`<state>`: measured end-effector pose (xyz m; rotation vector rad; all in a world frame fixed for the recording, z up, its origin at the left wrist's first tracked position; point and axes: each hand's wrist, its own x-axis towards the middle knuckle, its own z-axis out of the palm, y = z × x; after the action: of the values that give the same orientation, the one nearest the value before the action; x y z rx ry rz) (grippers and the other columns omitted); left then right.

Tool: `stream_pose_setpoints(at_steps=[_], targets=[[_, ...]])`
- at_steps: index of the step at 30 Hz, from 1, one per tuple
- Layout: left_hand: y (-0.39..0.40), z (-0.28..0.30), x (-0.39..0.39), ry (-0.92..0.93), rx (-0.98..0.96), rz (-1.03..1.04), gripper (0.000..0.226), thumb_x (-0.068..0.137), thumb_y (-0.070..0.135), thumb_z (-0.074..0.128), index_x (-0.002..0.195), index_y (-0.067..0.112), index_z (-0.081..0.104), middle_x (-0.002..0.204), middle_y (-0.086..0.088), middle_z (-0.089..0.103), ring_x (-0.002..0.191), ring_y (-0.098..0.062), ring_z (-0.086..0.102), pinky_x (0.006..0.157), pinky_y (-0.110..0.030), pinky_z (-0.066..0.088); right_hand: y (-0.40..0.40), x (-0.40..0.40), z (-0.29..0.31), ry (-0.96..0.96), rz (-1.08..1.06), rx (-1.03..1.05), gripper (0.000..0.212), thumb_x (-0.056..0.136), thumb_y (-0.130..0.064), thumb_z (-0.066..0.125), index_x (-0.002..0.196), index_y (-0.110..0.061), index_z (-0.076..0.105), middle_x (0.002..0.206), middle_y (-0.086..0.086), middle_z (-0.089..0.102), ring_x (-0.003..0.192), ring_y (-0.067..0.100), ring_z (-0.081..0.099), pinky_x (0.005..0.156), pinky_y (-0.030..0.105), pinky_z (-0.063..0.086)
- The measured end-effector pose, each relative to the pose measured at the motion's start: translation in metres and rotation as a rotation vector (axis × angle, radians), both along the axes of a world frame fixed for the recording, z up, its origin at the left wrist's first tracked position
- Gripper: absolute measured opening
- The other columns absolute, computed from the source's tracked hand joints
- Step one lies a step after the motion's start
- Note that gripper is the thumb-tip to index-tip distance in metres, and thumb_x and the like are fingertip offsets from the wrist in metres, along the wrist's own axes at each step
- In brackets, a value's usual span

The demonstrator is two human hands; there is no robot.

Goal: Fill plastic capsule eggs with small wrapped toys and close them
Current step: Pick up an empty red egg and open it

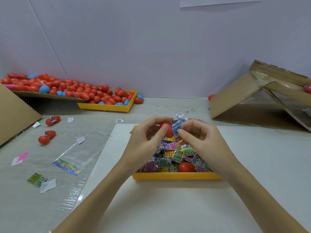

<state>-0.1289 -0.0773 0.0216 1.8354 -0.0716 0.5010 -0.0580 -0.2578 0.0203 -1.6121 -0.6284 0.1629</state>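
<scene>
**A:** Pale walls behind, grey table [151, 106] in front, cardboard on both sides. Where is the work?

**B:** Over the near yellow tray [175, 176], which is heaped with wrapped toys [175, 155]. The left hand [146, 137] grips a red egg [166, 129], thumb across its front. The right hand [200, 137] pinches a blue wrapped toy [176, 128] held against that egg.

**A:** Is the egg open?

**B:** I cannot tell; thumb and wrapper cover the seam.

**A:** How will the pieces handle?

**B:** My guess: the shell is light, stiff and smooth, so it may slip or spin. Best held around its widest part with the rim left free. The packet looks crinkly and soft, so it should fold; pinch a corner and tuck it fully in, or a loose edge may stop the halves closing.

**A:** What else?

**B:** 1 closed red egg [186, 167] lies in the tray. 2 open eggs [48, 132] sit to the left, apart. At the back left, a far tray [107, 106] and cardboard sheet hold a big pile of eggs [67, 88], red and blue.
</scene>
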Motion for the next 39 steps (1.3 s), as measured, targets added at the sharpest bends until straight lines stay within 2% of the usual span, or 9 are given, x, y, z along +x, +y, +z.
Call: stream_pose_setpoints(at_steps=[5,10,14,20,26,30,34,39], targets=[[0.0000,0.0012,-0.0008,0.017,-0.041,-0.031,0.024,0.104,0.014,0.059,0.124,0.020,0.071,0.111,0.004,0.076,0.104,-0.016,0.072,0.091,-0.029,0.060,0.0000,0.0012,-0.0016,-0.018,0.022,-0.015,0.008,0.100,-0.017,0.067,0.096,-0.024,0.071,0.089,-0.001,0.078,0.090,0.017,0.075,0.084,0.029,0.061],[-0.0005,0.0022,-0.0014,0.031,-0.033,-0.046,0.025,0.104,0.014,0.058,0.123,0.026,0.070,0.113,0.011,0.075,0.106,-0.013,0.071,0.091,-0.029,0.060,-0.0009,0.0022,-0.0018,0.019,0.047,0.021,0.007,0.101,-0.018,0.064,0.100,-0.022,0.070,0.094,0.004,0.078,0.096,0.021,0.075,0.089,0.040,0.060],[-0.0004,0.0027,-0.0016,0.033,-0.031,-0.056,0.026,0.105,0.015,0.057,0.124,0.027,0.070,0.113,0.008,0.075,0.107,-0.015,0.071,0.091,-0.030,0.060,-0.0013,0.0022,-0.0006,0.066,0.070,0.024,0.006,0.102,-0.020,0.064,0.103,-0.019,0.069,0.096,0.006,0.078,0.097,0.023,0.075,0.092,0.044,0.059],[0.0000,0.0031,-0.0017,0.037,-0.030,-0.059,0.025,0.104,0.016,0.058,0.125,0.024,0.070,0.111,0.006,0.075,0.105,-0.016,0.071,0.091,-0.033,0.060,-0.0010,-0.0005,0.0009,0.030,0.079,-0.019,0.008,0.100,-0.018,0.067,0.096,-0.024,0.070,0.089,0.006,0.074,0.094,0.024,0.073,0.086,0.036,0.061],[0.0009,0.0015,-0.0007,0.034,-0.069,-0.045,0.018,0.103,0.016,0.060,0.117,0.018,0.071,0.109,0.004,0.075,0.102,-0.019,0.072,0.090,-0.033,0.060,-0.0005,-0.0017,0.0014,0.002,0.070,-0.061,0.004,0.099,-0.019,0.068,0.097,-0.020,0.071,0.089,0.007,0.075,0.090,0.023,0.074,0.087,0.039,0.062],[0.0017,0.0011,-0.0001,0.026,-0.091,-0.034,0.017,0.101,0.015,0.062,0.116,0.014,0.071,0.104,-0.002,0.075,0.098,-0.019,0.072,0.086,-0.028,0.058,0.0001,-0.0026,0.0024,0.000,0.080,-0.071,0.005,0.099,-0.019,0.068,0.096,-0.021,0.072,0.088,0.004,0.075,0.090,0.018,0.074,0.088,0.035,0.062],[0.0024,0.0019,0.0000,0.028,-0.086,-0.052,0.016,0.100,0.018,0.063,0.115,0.015,0.071,0.103,0.000,0.075,0.097,-0.016,0.072,0.084,-0.024,0.057,-0.0004,-0.0026,0.0027,0.004,0.090,-0.068,0.005,0.100,-0.016,0.066,0.099,-0.017,0.071,0.089,0.005,0.076,0.090,0.017,0.075,0.089,0.034,0.061],[0.0030,0.0048,-0.0015,0.032,-0.132,-0.107,0.031,0.088,0.030,0.074,0.114,0.015,0.071,0.104,0.000,0.074,0.098,-0.016,0.073,0.085,-0.023,0.057,-0.0011,-0.0026,0.0042,0.018,0.117,-0.062,0.008,0.101,-0.014,0.064,0.103,-0.014,0.072,0.090,0.005,0.077,0.092,0.016,0.075,0.088,0.031,0.061]])
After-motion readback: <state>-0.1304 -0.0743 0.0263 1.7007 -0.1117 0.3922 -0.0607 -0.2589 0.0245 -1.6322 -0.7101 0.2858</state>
